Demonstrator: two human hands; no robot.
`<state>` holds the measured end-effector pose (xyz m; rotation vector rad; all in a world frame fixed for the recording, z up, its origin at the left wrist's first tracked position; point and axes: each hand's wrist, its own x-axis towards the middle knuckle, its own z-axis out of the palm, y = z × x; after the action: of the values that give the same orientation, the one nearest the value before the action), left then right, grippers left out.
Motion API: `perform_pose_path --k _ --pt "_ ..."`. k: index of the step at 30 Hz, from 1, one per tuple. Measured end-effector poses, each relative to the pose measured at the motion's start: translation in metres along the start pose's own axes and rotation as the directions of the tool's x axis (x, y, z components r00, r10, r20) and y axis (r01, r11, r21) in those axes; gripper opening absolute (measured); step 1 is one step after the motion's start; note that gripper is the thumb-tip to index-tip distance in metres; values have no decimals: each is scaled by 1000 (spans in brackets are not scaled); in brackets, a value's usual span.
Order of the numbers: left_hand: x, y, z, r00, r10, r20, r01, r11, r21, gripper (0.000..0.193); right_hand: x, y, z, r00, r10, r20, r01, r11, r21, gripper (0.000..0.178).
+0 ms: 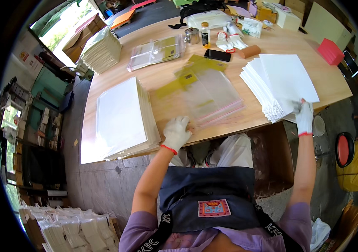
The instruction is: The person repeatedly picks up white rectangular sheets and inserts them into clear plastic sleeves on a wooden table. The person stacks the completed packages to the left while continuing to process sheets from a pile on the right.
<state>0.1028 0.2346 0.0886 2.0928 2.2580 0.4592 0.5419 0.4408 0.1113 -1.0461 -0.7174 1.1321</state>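
My right hand (304,119), in a white glove with a red cuff, is closed on the near right corner of a white sheet (288,77). That sheet tops a fanned stack of white sheets (263,92). My left hand (176,132), gloved the same way, rests at the table's near edge, fingers loosely bent and thumb apart, with nothing visible in it. Beyond it lie clear plastic sleeves (214,90) with yellow-green bands, partly blurred. Left of that hand stands a stack of white packed sheets (122,115).
Further back on the wooden table (103,84) are another sleeve pile (156,52), a tall stack (101,50), a phone (217,55), a metal mug (192,36), a bottle (205,35), spare gloves (231,42) and a brown cylinder (249,51). A cardboard box (273,155) sits below the near edge.
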Motion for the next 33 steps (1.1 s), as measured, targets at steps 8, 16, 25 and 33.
perform_pose_path --k 8,16,25,33 --pt "-4 -16 25 999 -47 -9 46 999 -22 25 -140 4 -11 812 447 374 -409 894 -180 35" --pt "-26 -17 21 978 -31 -208 10 995 -100 29 -199 39 -34 703 629 331 -628 768 -126 41" --pt "-16 -17 14 988 -153 -5 99 661 -744 32 -215 74 -38 739 551 389 -617 784 62 45" --pt "-43 0 32 943 -3 -332 -141 902 -409 57 -252 58 4 794 514 326 -559 828 56 26"
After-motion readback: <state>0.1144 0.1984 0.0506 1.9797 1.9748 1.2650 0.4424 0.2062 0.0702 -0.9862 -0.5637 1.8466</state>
